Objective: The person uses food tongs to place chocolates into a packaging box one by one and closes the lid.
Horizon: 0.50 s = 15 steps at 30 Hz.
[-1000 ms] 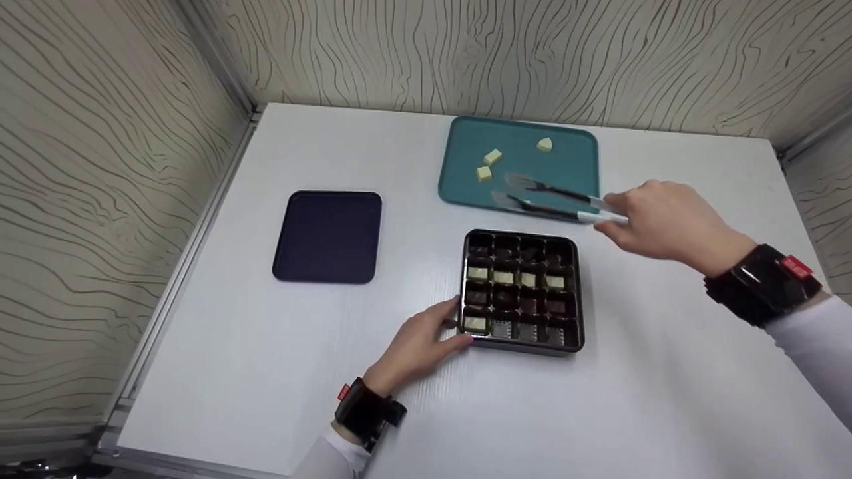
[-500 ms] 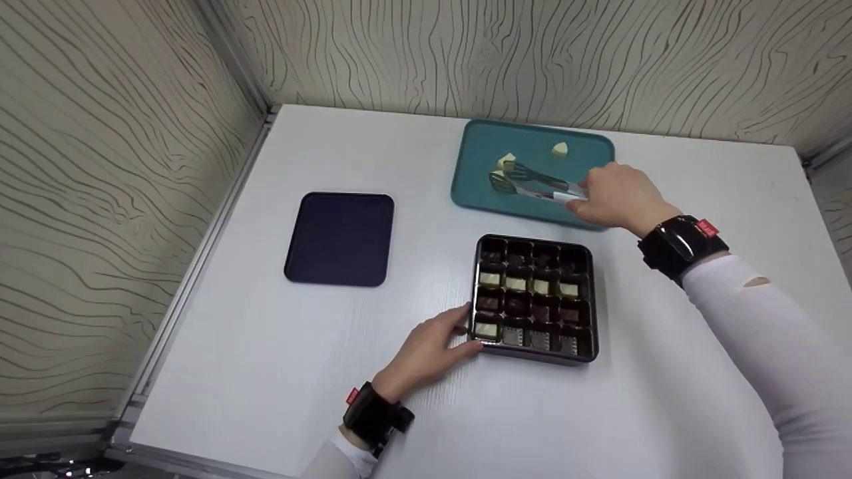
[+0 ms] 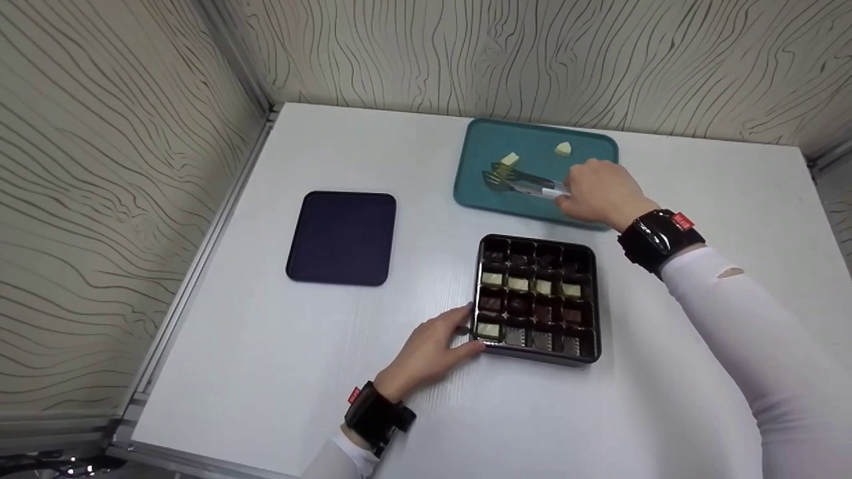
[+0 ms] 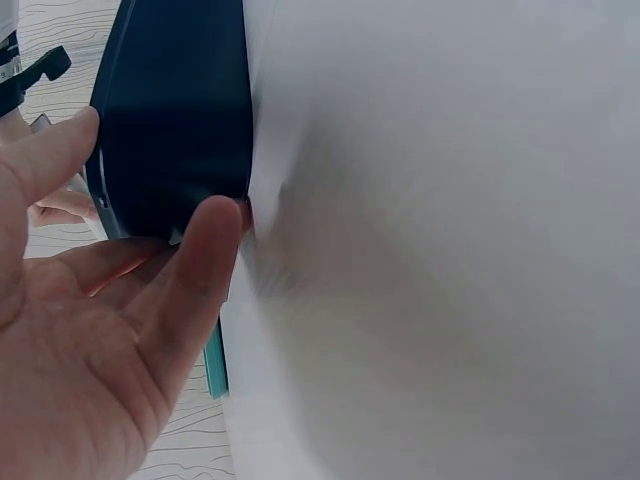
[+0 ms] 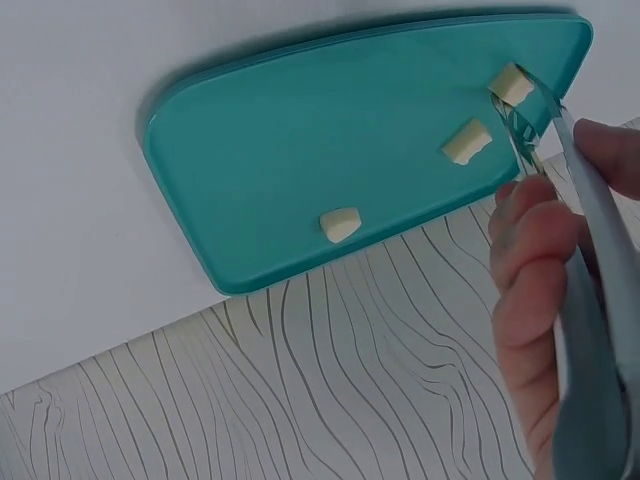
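Note:
My right hand (image 3: 602, 189) grips a pair of serving tongs (image 3: 532, 183) with pale handles and dark slotted tips, over the teal tray. In the right wrist view, the tongs' tips stand on either side of a cream-coloured chocolate piece (image 5: 511, 86). A second piece (image 5: 467, 142) lies close beside it, and a rounded triangular one (image 5: 341, 224) lies farther off. My left hand (image 3: 426, 349) rests at the near left corner of a black compartmented box (image 3: 538, 359). Its thumb touches the front rim and its fingers lie along the left side. Dark and cream chocolates sit in the box.
The teal tray (image 3: 476, 143) lies at the back of the white table (image 3: 253, 359), near the wood-patterned wall (image 3: 399, 60). A dark blue square lid or tray (image 3: 343, 239) lies left of the box. Several front-row compartments of the box hold no chocolate.
My right hand has carried the tongs left and away from me over the teal tray, and their tips have come around a cream piece. My left hand stays at the box's corner.

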Each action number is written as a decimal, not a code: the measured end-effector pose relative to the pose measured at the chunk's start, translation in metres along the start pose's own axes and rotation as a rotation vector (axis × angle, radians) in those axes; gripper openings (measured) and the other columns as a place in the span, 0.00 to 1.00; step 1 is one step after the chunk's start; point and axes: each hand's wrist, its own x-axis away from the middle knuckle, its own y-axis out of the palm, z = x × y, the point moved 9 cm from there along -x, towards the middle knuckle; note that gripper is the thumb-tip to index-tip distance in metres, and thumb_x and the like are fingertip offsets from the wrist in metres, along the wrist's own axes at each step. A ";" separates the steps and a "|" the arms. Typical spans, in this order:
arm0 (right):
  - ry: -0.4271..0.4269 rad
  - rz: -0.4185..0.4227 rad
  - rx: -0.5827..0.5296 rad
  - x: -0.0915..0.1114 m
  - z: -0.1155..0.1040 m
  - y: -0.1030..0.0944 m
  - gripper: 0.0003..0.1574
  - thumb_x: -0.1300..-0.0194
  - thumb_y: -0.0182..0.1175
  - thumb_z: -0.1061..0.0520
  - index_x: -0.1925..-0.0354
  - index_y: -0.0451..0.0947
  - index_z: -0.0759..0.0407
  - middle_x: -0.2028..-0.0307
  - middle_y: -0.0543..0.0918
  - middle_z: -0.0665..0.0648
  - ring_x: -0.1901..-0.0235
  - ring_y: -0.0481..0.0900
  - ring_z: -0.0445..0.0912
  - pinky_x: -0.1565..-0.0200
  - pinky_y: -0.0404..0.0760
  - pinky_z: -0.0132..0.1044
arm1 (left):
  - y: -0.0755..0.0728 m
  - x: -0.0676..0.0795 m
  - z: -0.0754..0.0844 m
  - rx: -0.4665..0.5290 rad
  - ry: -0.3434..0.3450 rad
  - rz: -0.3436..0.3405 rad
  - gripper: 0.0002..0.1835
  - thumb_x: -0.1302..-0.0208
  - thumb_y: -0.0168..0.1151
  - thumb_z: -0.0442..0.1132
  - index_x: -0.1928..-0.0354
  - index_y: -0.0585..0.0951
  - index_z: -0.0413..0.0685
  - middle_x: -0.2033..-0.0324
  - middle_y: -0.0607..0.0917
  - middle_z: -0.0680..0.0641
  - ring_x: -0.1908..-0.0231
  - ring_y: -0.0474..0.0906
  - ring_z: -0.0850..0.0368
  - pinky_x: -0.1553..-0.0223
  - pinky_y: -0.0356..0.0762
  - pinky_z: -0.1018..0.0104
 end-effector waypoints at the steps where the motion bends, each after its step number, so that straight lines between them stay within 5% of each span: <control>1: -0.003 0.005 0.002 0.002 0.000 -0.001 0.23 0.31 0.59 0.52 0.81 0.74 0.59 0.85 0.64 0.48 0.81 0.62 0.44 0.80 0.61 0.35 | 0.001 0.000 0.000 0.000 0.001 -0.002 0.39 0.28 0.66 0.54 0.22 0.68 0.47 0.31 0.82 0.45 0.39 0.85 0.49 0.31 0.81 0.53; 8: -0.038 0.043 -0.009 0.033 0.004 -0.012 0.19 0.28 0.60 0.52 0.71 0.85 0.63 0.85 0.71 0.51 0.81 0.66 0.45 0.80 0.63 0.35 | 0.004 -0.001 -0.002 0.020 -0.013 -0.015 0.39 0.28 0.66 0.55 0.21 0.67 0.48 0.31 0.82 0.46 0.38 0.85 0.49 0.31 0.81 0.52; 13: -0.094 0.045 -0.020 0.089 0.000 -0.021 0.17 0.28 0.64 0.51 0.52 0.89 0.62 0.82 0.79 0.51 0.82 0.68 0.42 0.79 0.66 0.34 | 0.002 -0.001 -0.003 0.038 -0.002 -0.020 0.39 0.28 0.66 0.54 0.21 0.67 0.46 0.29 0.80 0.44 0.38 0.85 0.48 0.30 0.80 0.50; 15: -0.142 0.064 -0.008 0.116 -0.005 -0.022 0.12 0.30 0.66 0.52 0.56 0.89 0.58 0.83 0.77 0.48 0.82 0.66 0.39 0.78 0.65 0.31 | 0.000 -0.001 -0.004 0.034 0.006 -0.016 0.40 0.27 0.66 0.54 0.21 0.67 0.44 0.28 0.79 0.43 0.38 0.85 0.47 0.30 0.79 0.49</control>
